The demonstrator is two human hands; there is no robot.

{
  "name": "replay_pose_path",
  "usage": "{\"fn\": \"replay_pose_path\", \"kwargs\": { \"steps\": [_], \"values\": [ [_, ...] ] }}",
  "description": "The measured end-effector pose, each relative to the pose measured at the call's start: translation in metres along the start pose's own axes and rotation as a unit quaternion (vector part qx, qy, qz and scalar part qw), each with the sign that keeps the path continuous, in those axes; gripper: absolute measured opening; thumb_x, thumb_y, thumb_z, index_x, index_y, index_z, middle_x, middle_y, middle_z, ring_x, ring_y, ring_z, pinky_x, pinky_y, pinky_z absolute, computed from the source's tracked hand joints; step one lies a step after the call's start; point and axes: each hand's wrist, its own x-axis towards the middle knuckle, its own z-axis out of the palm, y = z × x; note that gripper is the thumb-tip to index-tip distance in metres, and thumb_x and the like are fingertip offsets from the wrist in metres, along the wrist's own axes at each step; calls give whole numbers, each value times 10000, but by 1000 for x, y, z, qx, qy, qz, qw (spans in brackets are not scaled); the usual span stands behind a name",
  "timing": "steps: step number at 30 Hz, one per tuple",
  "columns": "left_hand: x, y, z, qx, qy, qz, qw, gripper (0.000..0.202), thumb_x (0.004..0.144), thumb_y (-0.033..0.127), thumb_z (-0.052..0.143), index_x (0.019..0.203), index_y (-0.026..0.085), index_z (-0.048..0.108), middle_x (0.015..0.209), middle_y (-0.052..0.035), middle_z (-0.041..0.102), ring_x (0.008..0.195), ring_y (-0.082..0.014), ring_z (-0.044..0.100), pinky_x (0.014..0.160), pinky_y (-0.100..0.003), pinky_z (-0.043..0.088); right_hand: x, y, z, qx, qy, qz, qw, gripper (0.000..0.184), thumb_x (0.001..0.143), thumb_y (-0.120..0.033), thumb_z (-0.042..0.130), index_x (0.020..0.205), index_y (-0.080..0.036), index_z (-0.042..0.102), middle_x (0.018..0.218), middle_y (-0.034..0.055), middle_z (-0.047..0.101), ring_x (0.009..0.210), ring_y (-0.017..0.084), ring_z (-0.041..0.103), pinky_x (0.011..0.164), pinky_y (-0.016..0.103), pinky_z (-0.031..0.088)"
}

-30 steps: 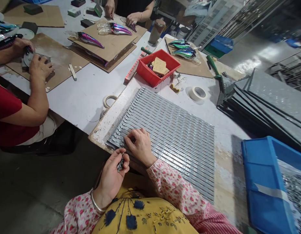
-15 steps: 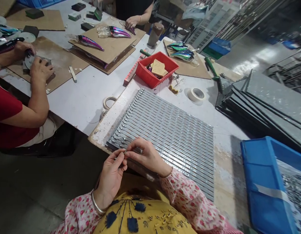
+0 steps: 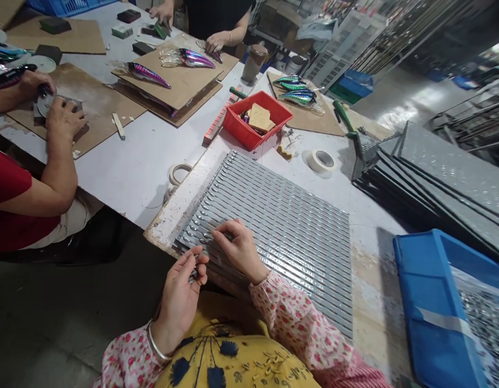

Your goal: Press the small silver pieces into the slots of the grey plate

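Note:
A grey ridged board [image 3: 282, 210] lies in front of me, with a line of small shiny silver pieces [image 3: 201, 214] set in the grooves along its left side. My right hand [image 3: 242, 252] is over the board's near left part, thumb and fingertips pinched close to that line. Whatever is between those fingertips is too small to make out. Just off the board's near edge, my left hand [image 3: 179, 296] is curled round several small silver pieces [image 3: 194, 275], which show between its fingers.
A blue bin [image 3: 411, 312] of small silver pieces stands at right, below stacked grey boards [image 3: 447, 167]. Beyond my board are a red tray [image 3: 249, 137], tape rolls [image 3: 321, 160] and fishing lures [image 3: 298, 89]. A co-worker's hands [image 3: 66, 118] work at left; another person is across the table.
My hands were together at the fingertips and are now apart. My right hand has moved forward onto the board; my left hand stays near its edge with the small pieces.

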Motion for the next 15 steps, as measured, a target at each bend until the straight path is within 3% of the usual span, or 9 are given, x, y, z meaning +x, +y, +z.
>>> {"fn": "replay_pose_path", "kwargs": {
  "steps": [6,15],
  "values": [
    [-1,-2,-2,3,-8,-28,1000,144,768,234,624,887,162,586,772,-33,614,596,-64,488,544,-168,409,4,3,12,-184,14,-26,983,185,825,-280,558,660,-195,557,678,9,606,724,175,465,685,306,303],
    [1,-4,2,-4,-2,-38,999,213,668,193,723,855,127,644,765,-13,581,595,-42,482,540,-145,412,12,-2,6,-254,-54,-41,965,202,819,-306,549,651,-194,540,679,7,605,729,177,468,637,295,253]
  ]
}}
